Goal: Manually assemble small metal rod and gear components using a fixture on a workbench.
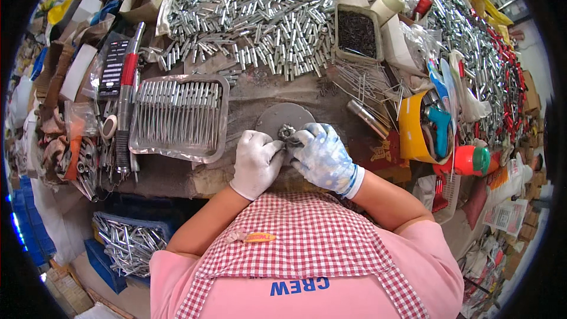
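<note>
Both my hands wear gloves and meet over a grey round disc [277, 117] at the front of the worktable. A small dark metal part with a ridged round top [287, 132] sits between them. My right hand [326, 158], in a blue-and-white glove, has its fingers closed around that part. Beside it my left hand [256, 162], in a plain white glove, is closed with thumb and fingers pressed together. Whatever its fingertips hold is hidden. To the left, a clear plastic tray [223, 103] carries a row of thin metal rods with thicker silver sleeves [183, 97].
A broad heap of silver metal tubes [254, 18] covers the back. A box of small black pieces [357, 34] stands behind my right hand, near loose thin rods [369, 85] and a yellow container [412, 127]. Below the table at left is a blue crate of metal parts [97, 263].
</note>
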Available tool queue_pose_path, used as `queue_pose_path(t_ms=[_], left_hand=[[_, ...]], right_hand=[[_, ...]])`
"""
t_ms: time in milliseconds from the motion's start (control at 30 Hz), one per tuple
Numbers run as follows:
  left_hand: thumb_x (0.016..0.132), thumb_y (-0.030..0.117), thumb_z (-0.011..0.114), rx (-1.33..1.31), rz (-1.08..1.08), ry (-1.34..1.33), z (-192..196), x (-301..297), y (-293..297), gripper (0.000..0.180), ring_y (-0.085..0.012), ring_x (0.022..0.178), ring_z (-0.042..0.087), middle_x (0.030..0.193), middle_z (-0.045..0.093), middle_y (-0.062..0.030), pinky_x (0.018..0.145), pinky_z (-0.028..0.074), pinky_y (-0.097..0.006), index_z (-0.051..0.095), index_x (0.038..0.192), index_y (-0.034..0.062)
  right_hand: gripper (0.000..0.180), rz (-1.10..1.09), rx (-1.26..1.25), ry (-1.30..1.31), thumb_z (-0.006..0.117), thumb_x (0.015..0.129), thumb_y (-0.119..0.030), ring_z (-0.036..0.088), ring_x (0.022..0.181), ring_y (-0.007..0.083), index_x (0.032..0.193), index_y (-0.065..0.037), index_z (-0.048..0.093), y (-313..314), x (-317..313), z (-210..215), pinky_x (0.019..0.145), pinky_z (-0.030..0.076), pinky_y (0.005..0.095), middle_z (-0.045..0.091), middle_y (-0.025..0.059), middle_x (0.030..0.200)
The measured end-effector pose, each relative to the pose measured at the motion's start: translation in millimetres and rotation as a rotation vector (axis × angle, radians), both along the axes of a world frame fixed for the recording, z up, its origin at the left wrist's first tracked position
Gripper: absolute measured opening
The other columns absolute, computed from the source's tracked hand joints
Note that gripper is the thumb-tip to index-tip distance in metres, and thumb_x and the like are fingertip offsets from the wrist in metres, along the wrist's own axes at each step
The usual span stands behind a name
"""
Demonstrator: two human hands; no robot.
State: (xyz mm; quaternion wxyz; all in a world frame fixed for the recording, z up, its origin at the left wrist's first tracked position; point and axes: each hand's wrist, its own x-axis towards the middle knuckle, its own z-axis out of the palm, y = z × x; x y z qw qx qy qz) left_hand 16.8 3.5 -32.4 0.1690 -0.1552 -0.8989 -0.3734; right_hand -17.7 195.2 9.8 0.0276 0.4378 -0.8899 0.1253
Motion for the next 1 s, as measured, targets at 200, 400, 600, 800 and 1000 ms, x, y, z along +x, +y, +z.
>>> queue_pose_path(t_ms=[200,400,600,800,1000], left_hand=[[0.069,0.007,0.075,0.015,0.024,0.008,-0.5,1.3,2.9,0.014,-0.0284,0.083,0.056,0.081,0.060,-0.0075,0.075,0.047,-0.040,0.071,0.083,0.0071],[0.070,0.006,0.074,0.006,0.011,0.010,0.6,-0.2,2.3,0.013,-0.0277,0.083,0.056,0.080,0.060,-0.0070,0.074,0.047,-0.040,0.072,0.082,0.0081],[0.070,0.006,0.075,0.002,0.024,0.020,-0.9,-3.4,2.2,0.013,-0.0280,0.084,0.056,0.081,0.060,-0.0073,0.074,0.047,-0.040,0.072,0.083,0.0081],[0.072,0.007,0.075,-0.012,0.008,0.020,0.1,2.4,1.3,0.014,-0.0295,0.085,0.056,0.084,0.060,-0.0085,0.075,0.047,-0.041,0.071,0.085,0.0067],[0.070,0.007,0.075,-0.015,0.024,0.008,-3.4,4.6,1.6,0.016,-0.0296,0.085,0.056,0.083,0.061,-0.0084,0.076,0.047,-0.041,0.071,0.085,0.0070]], right_hand=[[0.053,-0.419,-0.263,0.160,0.076,0.067,-0.019,0.057,0.103,0.0334,0.117,-0.006,0.062,50.2,-3.0,4.6,0.095,0.044,0.0468,0.060,0.0126,0.113],[0.078,-0.848,0.354,0.189,0.074,0.078,-0.032,0.055,0.104,0.0320,0.145,-0.006,0.042,108.3,1.3,-23.3,0.092,0.046,0.0427,0.055,0.0148,0.118],[0.070,-0.494,-0.380,0.065,0.062,0.079,-0.001,0.063,0.086,0.0308,0.145,0.001,0.038,83.5,9.1,-1.0,0.075,0.053,0.0395,0.062,0.0150,0.100],[0.066,-0.292,-0.101,-0.361,0.072,0.073,-0.014,0.066,0.070,0.0339,0.133,0.003,0.049,40.0,41.6,-8.0,0.065,0.055,0.0449,0.066,0.0173,0.085],[0.059,-0.323,-0.585,-0.218,0.069,0.078,-0.020,0.068,0.072,0.0334,0.133,-0.007,0.053,42.9,42.4,-7.3,0.064,0.055,0.0424,0.068,0.0175,0.089]])
